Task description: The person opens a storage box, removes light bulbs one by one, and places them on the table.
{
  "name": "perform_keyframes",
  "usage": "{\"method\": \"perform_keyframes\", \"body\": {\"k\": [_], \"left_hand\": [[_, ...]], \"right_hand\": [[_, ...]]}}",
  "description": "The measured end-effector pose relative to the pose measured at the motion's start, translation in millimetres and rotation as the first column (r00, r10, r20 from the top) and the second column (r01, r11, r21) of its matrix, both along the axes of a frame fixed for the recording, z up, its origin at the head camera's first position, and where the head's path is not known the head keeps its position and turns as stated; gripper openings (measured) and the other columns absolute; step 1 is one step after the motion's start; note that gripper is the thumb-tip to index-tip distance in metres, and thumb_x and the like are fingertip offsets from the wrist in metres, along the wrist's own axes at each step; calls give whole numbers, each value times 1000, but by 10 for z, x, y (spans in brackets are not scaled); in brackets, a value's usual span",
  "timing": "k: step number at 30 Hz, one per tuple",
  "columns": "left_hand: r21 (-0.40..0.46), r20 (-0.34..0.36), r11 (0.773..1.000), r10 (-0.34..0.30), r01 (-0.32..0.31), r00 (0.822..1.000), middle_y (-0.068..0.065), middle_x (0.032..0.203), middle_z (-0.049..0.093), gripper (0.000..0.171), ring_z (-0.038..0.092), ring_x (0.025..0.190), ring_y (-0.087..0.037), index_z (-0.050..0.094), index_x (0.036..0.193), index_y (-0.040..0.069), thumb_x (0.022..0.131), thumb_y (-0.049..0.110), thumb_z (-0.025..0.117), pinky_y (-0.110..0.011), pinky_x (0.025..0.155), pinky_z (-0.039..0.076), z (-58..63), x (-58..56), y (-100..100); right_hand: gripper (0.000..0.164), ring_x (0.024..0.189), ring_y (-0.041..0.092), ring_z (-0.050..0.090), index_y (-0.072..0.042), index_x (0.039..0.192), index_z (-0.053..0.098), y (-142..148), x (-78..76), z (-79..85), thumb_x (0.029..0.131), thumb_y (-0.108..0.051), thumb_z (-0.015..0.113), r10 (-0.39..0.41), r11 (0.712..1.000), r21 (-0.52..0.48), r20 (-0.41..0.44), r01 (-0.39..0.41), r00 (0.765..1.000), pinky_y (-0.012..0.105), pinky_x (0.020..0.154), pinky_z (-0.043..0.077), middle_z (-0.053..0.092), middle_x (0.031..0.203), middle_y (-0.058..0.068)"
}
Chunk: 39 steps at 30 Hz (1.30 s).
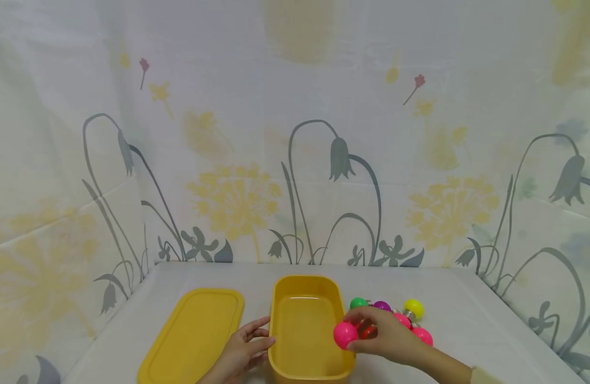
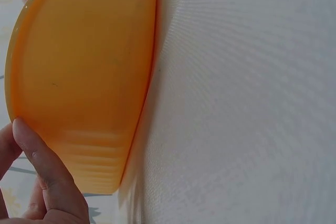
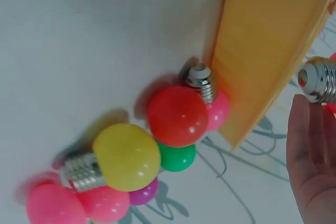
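A yellow plastic box [image 1: 306, 330] stands in the middle of the table, its inside bare in the head view. My left hand [image 1: 244, 349] holds its left rim, the thumb [image 2: 37, 150] at the edge. Over the box's right rim, my right hand [image 1: 383, 333] pinches a pink light bulb [image 1: 345, 335] between thumb and fingers. That bulb's silver screw base [image 3: 319, 80] points back toward the palm. Other bulbs lie just right of the box: a yellow bulb [image 3: 127, 157], a red bulb [image 3: 177, 116], a green bulb [image 3: 177, 157], a purple bulb [image 3: 143, 192] and several pink ones [image 1: 423, 336].
A flat yellow lid [image 1: 194, 333] lies on the white table left of the box. Behind and at both sides hangs a pale cloth [image 1: 314, 213] printed with grey and yellow flowers.
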<state>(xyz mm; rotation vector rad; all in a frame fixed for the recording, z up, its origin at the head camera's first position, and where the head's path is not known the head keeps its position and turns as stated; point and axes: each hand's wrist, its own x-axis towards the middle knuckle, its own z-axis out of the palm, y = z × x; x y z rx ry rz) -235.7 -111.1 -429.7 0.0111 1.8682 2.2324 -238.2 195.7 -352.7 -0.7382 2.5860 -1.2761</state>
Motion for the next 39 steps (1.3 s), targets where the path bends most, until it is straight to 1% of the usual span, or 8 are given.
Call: {"method": "perform_keyframes", "body": {"k": [4,10,13,19,23,31,35,39], "left_hand": [[0,3,1000,-2,2,1000,-5,97,52,60,56,78,-11,43,136,-3,84,11,70,-25,67,53,-11,-7,0],[11,7,1000,-1,1,1000,-5,97,52,60,55,78,-12,43,136,-2,84,12,69,-25,68,53,-28,-16,-9],[15,5,1000,-2,2,1000,-4,97,52,59,55,78,-12,43,135,-2,84,12,69,-25,68,53,-32,-16,-11],[18,7,1000,-3,3,1000,-4,96,52,61,56,78,-11,44,135,-2,83,13,71,-25,68,53,-23,-7,-3],[15,5,1000,3,-3,1000,-4,96,52,60,56,78,-11,44,135,-2,83,13,71,-25,68,53,-20,-7,-5],[11,7,1000,12,-12,1000,-5,96,52,61,55,76,-11,44,135,-2,83,13,72,-25,67,53,-21,-8,0],[2,19,1000,17,-17,1000,-5,97,52,61,55,77,-12,44,135,-2,82,14,72,-25,68,53,-17,-17,-3],[-11,32,1000,21,-21,999,-5,97,52,62,55,77,-13,44,135,-2,82,15,72,-26,69,53,-11,-19,0]], "right_hand": [[48,83,20,55,-9,110,62,104,-6,-45,72,-31,80,-100,995,-5,3,100,995,26,66,53,59,95,2],[47,79,20,56,-4,105,60,244,13,-121,72,-30,80,-159,987,-9,-46,158,986,25,64,53,60,91,2],[48,80,20,56,-3,104,59,295,13,-186,70,-30,81,-192,981,-7,-34,192,981,25,64,54,60,91,3],[53,78,17,56,-7,100,60,333,19,-319,62,-33,85,-326,944,65,30,324,945,30,67,55,59,91,1],[55,78,17,55,-9,99,60,326,11,-388,58,-35,86,-385,920,110,60,377,921,32,69,55,58,89,1],[52,79,19,53,-13,99,63,301,-4,-518,57,-35,86,-410,908,147,117,393,905,32,68,55,58,89,2],[51,80,19,53,-14,98,64,301,-22,-559,57,-34,86,-390,917,155,144,368,910,34,67,55,58,89,2],[48,80,19,53,-14,98,64,303,-39,-579,59,-34,86,-362,925,170,125,340,924,34,67,55,58,88,2]]}}
